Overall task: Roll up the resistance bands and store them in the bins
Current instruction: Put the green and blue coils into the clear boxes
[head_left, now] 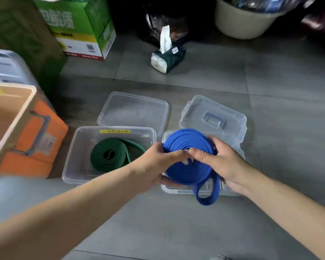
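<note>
While gripped in left hand [156, 166] and right hand [224, 162] | blue band [186, 141] rolled, over right bin [182, 191] | green band [109, 155] in left bin [73, 166], adjoining.

tissue pack [168, 58], green carton [81, 27], beige tub [240, 21]

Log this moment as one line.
blue band: rolled, tail loose, above right bin | left hand: grips it | right hand: grips it | green band: in left bin

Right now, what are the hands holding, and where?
The rolled blue band. The left hand grips the coil's left side, the right hand its right side, thumbs on top. A loose loop hangs free.
</note>
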A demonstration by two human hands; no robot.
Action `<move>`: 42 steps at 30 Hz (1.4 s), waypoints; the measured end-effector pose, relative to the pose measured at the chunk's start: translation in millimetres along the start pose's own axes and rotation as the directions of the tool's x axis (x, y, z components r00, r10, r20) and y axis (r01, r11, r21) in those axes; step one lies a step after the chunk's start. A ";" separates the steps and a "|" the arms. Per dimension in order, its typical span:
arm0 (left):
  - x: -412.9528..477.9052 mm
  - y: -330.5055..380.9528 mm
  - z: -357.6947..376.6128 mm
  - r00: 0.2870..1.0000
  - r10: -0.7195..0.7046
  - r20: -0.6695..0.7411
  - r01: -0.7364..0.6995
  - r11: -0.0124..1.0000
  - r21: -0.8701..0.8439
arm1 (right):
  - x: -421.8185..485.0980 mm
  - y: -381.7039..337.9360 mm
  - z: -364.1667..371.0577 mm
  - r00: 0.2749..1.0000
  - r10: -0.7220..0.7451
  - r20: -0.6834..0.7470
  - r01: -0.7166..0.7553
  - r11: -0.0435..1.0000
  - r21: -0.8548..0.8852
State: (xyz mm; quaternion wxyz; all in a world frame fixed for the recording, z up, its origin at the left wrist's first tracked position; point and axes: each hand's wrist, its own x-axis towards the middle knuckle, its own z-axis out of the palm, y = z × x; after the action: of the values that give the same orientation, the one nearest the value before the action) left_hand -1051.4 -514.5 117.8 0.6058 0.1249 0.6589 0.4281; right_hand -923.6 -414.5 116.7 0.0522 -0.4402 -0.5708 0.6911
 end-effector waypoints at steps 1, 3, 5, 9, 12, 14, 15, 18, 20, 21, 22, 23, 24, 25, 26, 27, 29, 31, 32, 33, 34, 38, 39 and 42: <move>5.1 4.6 7.9 1.000 -0.003 0.015 0.003 1.000 0.009 | 9.1 1.7 -12.8 0.999 0.052 -0.016 -0.051 0.998 0.028; 17.3 5.3 13.1 0.988 0.125 -0.091 -0.096 0.958 0.271 | 28.6 8.7 -31.7 0.976 0.219 -0.012 -0.217 0.973 0.073; 16.7 -3.6 11.6 0.926 0.368 -0.083 -0.184 0.633 0.752 | 48.4 24.1 -37.9 0.923 0.385 0.008 -0.385 0.923 0.005; 15.2 -43.0 6.6 0.916 0.366 0.161 -0.185 0.029 0.982 | 81.4 55.4 -25.5 0.896 0.430 -0.113 -0.444 0.872 -0.204; 23.4 -58.9 -6.7 0.917 0.362 0.166 -0.181 0.009 0.983 | 95.2 63.4 -27.4 0.921 0.377 -0.103 -0.385 0.830 -0.405; 26.8 -60.9 -18.7 0.905 0.397 0.151 -0.188 0.056 0.981 | 101.1 63.4 -35.8 0.955 0.295 -0.038 -0.236 0.672 -0.702; 27.6 -61.8 -23.2 0.906 0.394 0.153 -0.196 0.070 0.978 | 102.1 62.5 -38.4 0.966 0.257 -0.007 -0.154 0.556 -0.817; 28.2 -64.4 -27.1 0.914 0.370 0.169 -0.221 0.104 0.970 | 103.4 68.5 -40.3 0.982 0.191 0.014 -0.039 0.273 -0.961; 28.2 -64.5 -26.8 0.912 0.370 0.176 -0.231 0.111 0.967 | 99.8 72.9 -35.1 0.992 0.106 -0.068 -0.070 0.021 -0.997; 28.0 -63.8 -26.5 0.913 0.366 0.180 -0.234 0.109 0.966 | 97.5 75.7 -31.7 0.994 0.056 -0.097 -0.092 -0.080 -0.993; 27.9 -63.5 -26.1 0.915 0.359 0.185 -0.238 0.108 0.965 | 94.2 77.0 -28.5 0.993 0.020 -0.118 -0.114 -0.123 -0.986; 27.9 -63.2 -26.0 0.917 0.351 0.188 -0.240 0.111 0.964 | 91.9 79.2 -26.3 0.991 0.010 -0.135 -0.133 -0.110 -0.985; 28.2 -63.0 -25.8 0.920 0.344 0.188 -0.242 0.118 0.963 | 91.8 84.0 -26.3 0.990 0.019 -0.143 -0.141 -0.052 -0.989; 28.3 -62.9 -25.4 0.924 0.334 0.188 -0.242 0.128 0.962 | 91.7 87.7 -26.6 0.987 0.049 -0.154 -0.156 0.049 -0.987; 28.5 -62.8 -25.1 0.926 0.326 0.189 -0.244 0.136 0.960 | 92.1 90.7 -27.2 0.982 0.102 -0.159 -0.172 0.140 -0.975; 28.6 -62.5 -24.6 0.928 0.319 0.191 -0.245 0.138 0.960 | 91.8 92.0 -27.6 0.978 0.143 -0.152 -0.177 0.187 -0.966; 28.6 -60.8 -25.0 0.927 0.313 0.206 -0.251 0.111 0.962 | 91.6 90.2 -27.7 0.979 0.135 -0.151 -0.167 0.117 -0.979; 29.3 -56.5 -27.7 0.921 0.316 0.226 -0.264 0.080 0.961 | 90.3 78.3 -25.8 0.984 0.082 -0.161 -0.156 -0.054 -0.986; 29.7 -53.8 -29.9 0.920 0.317 0.232 -0.272 0.086 0.959 | 89.9 72.0 -24.9 0.985 0.070 -0.160 -0.153 -0.098 -0.983; 29.7 -50.9 -32.8 0.922 0.312 0.228 -0.273 0.110 0.956 | 89.4 67.1 -24.9 0.984 0.071 -0.165 -0.156 -0.114 -0.981; 29.7 -47.9 -36.8 0.927 0.306 0.216 -0.269 0.144 0.952 | 88.0 63.8 -27.0 0.985 0.066 -0.160 -0.151 -0.125 -0.981; 13.9 -25.6 -50.8 0.957 0.255 0.136 -0.193 0.212 0.958 | 46.3 44.7 -30.4 1.000 -0.003 0.024 0.024 -0.069 -0.997; 1.6 -18.0 -52.5 0.968 0.226 0.106 -0.160 0.234 0.959 | 28.0 35.1 -30.7 0.998 -0.017 0.068 0.067 -0.031 -0.997; -49.8 10.6 -50.0 0.987 0.149 0.064 -0.103 0.264 0.959 | -33.6 -2.7 -33.7 0.999 0.001 0.051 0.051 0.134 -0.990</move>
State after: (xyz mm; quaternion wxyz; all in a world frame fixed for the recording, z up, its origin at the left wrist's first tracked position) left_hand -1088.7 -562.8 154.7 0.3597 0.5074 0.7830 -0.0055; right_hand -881.8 -407.8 138.7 -0.2503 -0.3426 -0.8926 0.1524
